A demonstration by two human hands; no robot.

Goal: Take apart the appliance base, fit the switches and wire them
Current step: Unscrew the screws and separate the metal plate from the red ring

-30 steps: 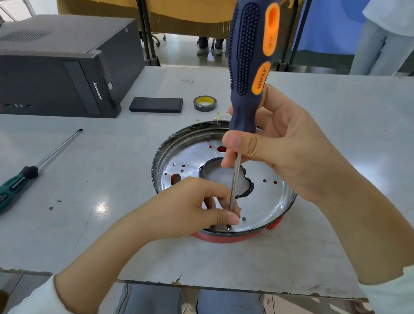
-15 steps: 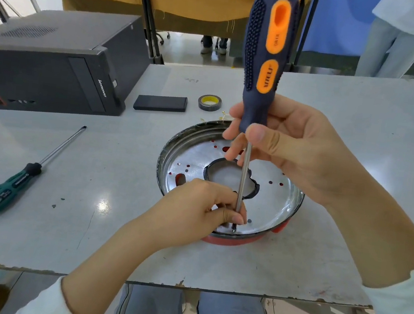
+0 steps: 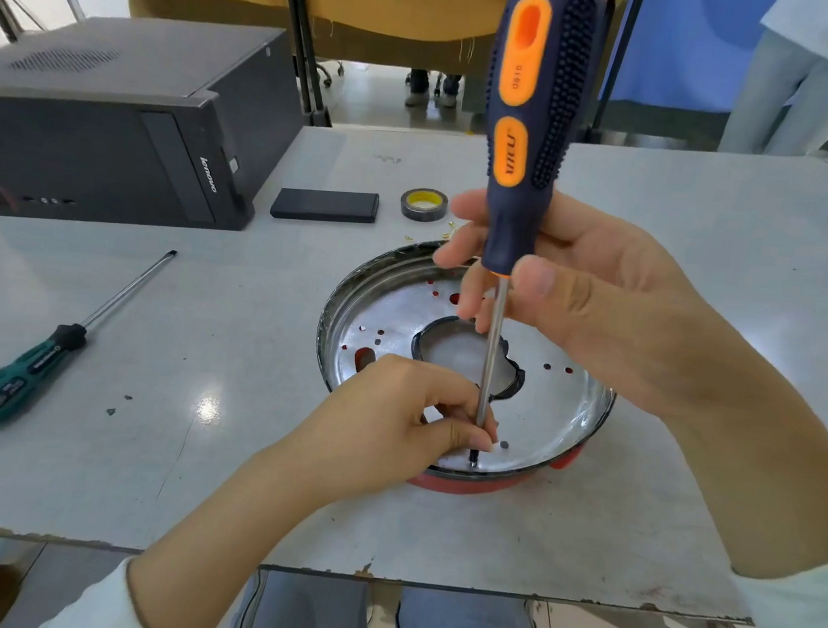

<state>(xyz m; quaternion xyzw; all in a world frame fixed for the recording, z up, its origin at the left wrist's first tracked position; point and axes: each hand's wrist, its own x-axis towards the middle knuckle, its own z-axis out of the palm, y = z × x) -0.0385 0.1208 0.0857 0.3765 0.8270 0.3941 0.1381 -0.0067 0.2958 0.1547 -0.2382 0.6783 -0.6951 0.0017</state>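
The round appliance base (image 3: 391, 311), a shiny metal pan with a red underside and a dark-edged centre hole, lies on the grey table. A navy and orange screwdriver (image 3: 527, 120) stands upright in it, tip down near the pan's near rim. My right hand (image 3: 583, 302) grips the bottom of its handle. My left hand (image 3: 389, 419) pinches the lower shaft just above the tip, thumb and fingers curled round it. The screw under the tip is hidden.
A green-handled screwdriver (image 3: 17, 382) lies on the table at left. A black computer case (image 3: 113, 124) stands at back left, with a flat black block (image 3: 325, 204) and a roll of tape (image 3: 423, 204) beside it. A person (image 3: 815, 75) stands beyond the table.
The screwdriver handle has turned in my right hand, its orange panels now facing more left. Both hands keep their hold, and the view has shifted slightly.
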